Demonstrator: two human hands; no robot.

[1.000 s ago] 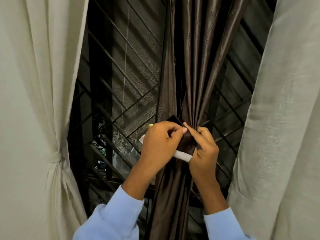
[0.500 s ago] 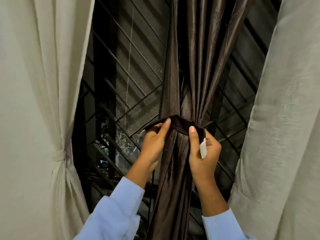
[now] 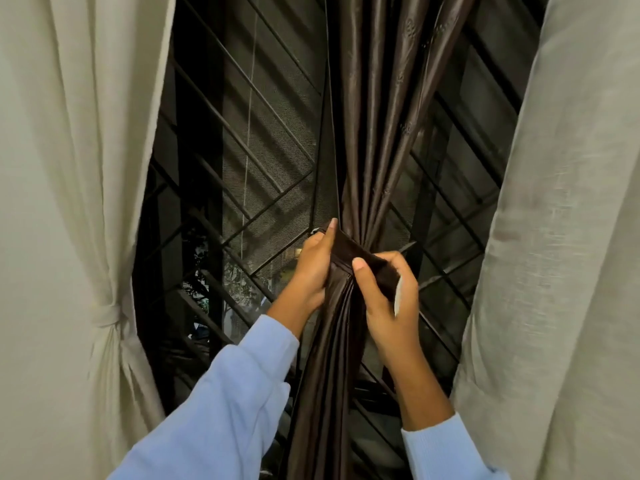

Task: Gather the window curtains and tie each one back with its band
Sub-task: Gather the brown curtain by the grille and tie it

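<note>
A dark brown satin curtain [image 3: 374, 133] hangs gathered in the middle of the window. A matching brown band [image 3: 362, 254] wraps across its front at the gathered waist. My left hand [image 3: 313, 268] grips the band's left end beside the curtain, fingertip up along its edge. My right hand [image 3: 388, 292] pinches the band's right end, thumb on the front, with a white strip [image 3: 399, 296] showing at its tip. A cream curtain [image 3: 69, 168] at the left is tied back with its own cream band [image 3: 107, 311].
A second pale curtain [image 3: 561, 237] hangs loose at the right. Behind the curtains stands a dark window grille [image 3: 242, 140] with diagonal bars and a mesh screen. Foliage shows outside at the lower left of the glass.
The hands came apart from in front of the curtain and drew the band's ends out to each side. The band now lies spread across the gathered curtain, its left end raised.
</note>
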